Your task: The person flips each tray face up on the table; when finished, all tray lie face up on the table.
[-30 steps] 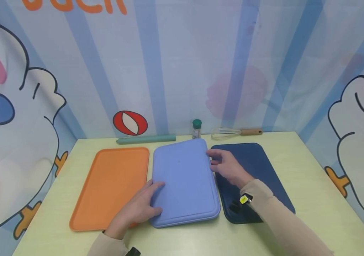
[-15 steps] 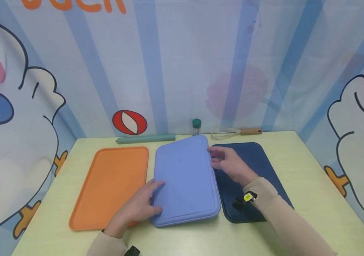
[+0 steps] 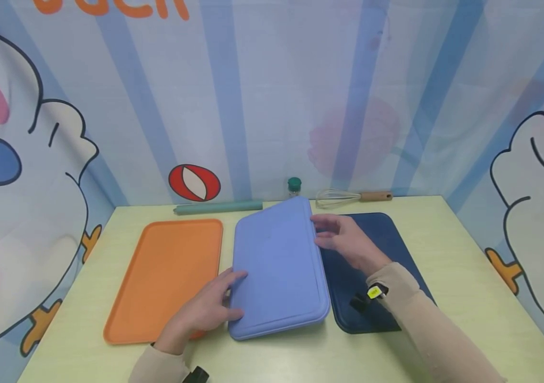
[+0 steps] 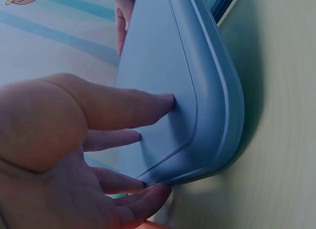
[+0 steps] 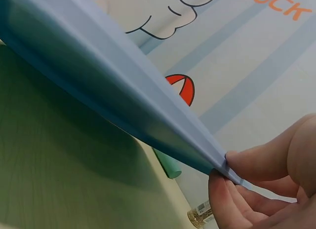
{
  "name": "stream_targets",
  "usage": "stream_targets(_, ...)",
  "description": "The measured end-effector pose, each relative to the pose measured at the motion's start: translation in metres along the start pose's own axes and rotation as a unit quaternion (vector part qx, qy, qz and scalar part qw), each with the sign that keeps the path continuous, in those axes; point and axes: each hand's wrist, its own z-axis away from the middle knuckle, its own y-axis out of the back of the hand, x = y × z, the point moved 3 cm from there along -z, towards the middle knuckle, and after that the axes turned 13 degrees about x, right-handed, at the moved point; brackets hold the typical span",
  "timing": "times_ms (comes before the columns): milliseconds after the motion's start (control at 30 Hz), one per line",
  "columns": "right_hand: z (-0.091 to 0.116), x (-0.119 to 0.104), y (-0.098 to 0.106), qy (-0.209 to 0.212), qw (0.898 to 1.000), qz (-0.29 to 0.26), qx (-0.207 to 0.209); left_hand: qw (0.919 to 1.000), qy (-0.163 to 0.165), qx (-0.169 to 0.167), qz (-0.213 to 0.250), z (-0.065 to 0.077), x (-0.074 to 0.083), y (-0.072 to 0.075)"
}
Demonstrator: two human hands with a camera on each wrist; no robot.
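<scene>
A light-blue tray (image 3: 276, 271) lies face down and tilted in the middle of the table, its right side raised. My right hand (image 3: 348, 244) pinches that raised right edge; in the right wrist view the thumb and fingertips (image 5: 222, 199) meet at the tray's corner. The left hand (image 3: 204, 308) rests at the lower left edge. Its thumb (image 4: 158, 105) touches the tray's flat outer face, with the other fingers spread along the left side. The hollow inner side of the tray faces down and is mostly hidden.
An orange tray (image 3: 166, 276) lies on the left, partly beneath my left forearm. On the right, a dark-blue tray (image 3: 377, 239) lies under the right arm. Along the back are a green rolling pin (image 3: 224, 207), a green-capped spice jar (image 3: 294, 185) and a whisk (image 3: 348, 198).
The light-blue tray's right side has risen and tilted further, covering more of the spice jar. My right hand has moved slightly up and right with the edge; the left hand has barely moved.
</scene>
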Motion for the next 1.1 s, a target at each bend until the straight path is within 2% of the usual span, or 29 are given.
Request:
stream_targets(600,0.002,-0.012,0.004,0.020,0.999,-0.015,-0.021,0.9988,0.018,-0.013,0.045,-0.002,-0.001,0.000)
stream_targets(1100,0.002,-0.020,0.004,0.017,0.999,-0.025,-0.021,0.9986,0.041,0.000,0.034,0.000,0.003,0.006)
